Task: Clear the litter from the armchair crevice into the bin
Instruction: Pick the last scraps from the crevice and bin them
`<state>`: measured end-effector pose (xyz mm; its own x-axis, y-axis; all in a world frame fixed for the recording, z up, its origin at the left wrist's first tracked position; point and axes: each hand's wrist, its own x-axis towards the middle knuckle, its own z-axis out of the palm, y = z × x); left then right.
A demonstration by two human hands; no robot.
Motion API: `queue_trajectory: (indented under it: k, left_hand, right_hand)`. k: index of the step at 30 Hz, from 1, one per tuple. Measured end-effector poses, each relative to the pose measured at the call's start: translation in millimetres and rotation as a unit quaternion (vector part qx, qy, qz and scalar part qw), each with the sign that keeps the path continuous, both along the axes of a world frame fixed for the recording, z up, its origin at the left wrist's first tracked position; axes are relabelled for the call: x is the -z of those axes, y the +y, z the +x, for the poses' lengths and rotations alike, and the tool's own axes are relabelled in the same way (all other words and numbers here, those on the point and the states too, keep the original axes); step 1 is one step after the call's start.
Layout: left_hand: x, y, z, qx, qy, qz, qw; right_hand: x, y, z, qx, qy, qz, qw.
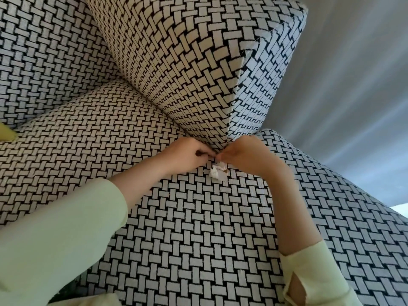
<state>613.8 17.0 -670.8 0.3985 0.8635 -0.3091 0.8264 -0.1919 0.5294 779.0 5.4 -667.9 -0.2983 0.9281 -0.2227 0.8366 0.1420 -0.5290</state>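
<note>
A small crumpled piece of white paper litter [217, 172] sticks out of the crevice where the armrest [187, 69] meets the seat cushion [187, 228] of the black-and-white woven armchair. My right hand [247, 156] pinches the top of the paper with its fingertips. My left hand [187, 153] is beside it with curled fingers, the tips pushed against the crevice and touching the right fingertips. What the left fingers hold is hidden. No bin is in view.
The chair's back [44, 62] fills the upper left. A yellow object [6, 133] pokes in at the left edge on the seat. Grey floor [353, 85] lies to the right of the armrest.
</note>
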Motion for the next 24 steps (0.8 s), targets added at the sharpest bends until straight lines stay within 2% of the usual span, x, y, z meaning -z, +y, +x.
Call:
queue_trajectory:
  k: [4,6,8,10,12,16,19,22,24]
  left_hand:
    - [-6,1,-12,-0.011,-0.005,-0.038,0.999]
    - [-11,0,-17,0.002,0.001,-0.075,0.997]
    - [-13,-2,-17,0.023,0.020,-0.097,0.995]
    - [-11,-4,-14,0.063,0.067,-0.080,0.992]
    - [-8,-5,-8,0.090,0.094,-0.047,0.990]
    - [-1,-8,3,0.031,0.026,-0.029,0.999]
    - [2,-10,11,-0.016,-0.024,-0.005,1.000]
    - [4,-10,14,-0.033,-0.050,0.002,0.998]
    - [4,-9,10,-0.051,-0.085,-0.026,0.995]
  right_hand:
    - [-18,-5,18,0.041,0.095,-0.014,0.995]
    - [-21,-4,31,0.027,0.056,-0.009,0.998]
    - [-19,-4,41,-0.005,-0.030,-0.064,0.997]
    - [-14,-5,40,-0.026,-0.090,-0.122,0.988]
    - [-8,-4,31,-0.035,-0.104,-0.102,0.989]
    - [3,5,11,-0.022,-0.066,0.002,0.998]
    - [6,7,9,0.005,-0.028,0.036,0.999]
    - [-5,6,24,-0.011,0.017,-0.023,1.000]
    - [-12,2,32,-0.031,0.012,-0.089,0.996]
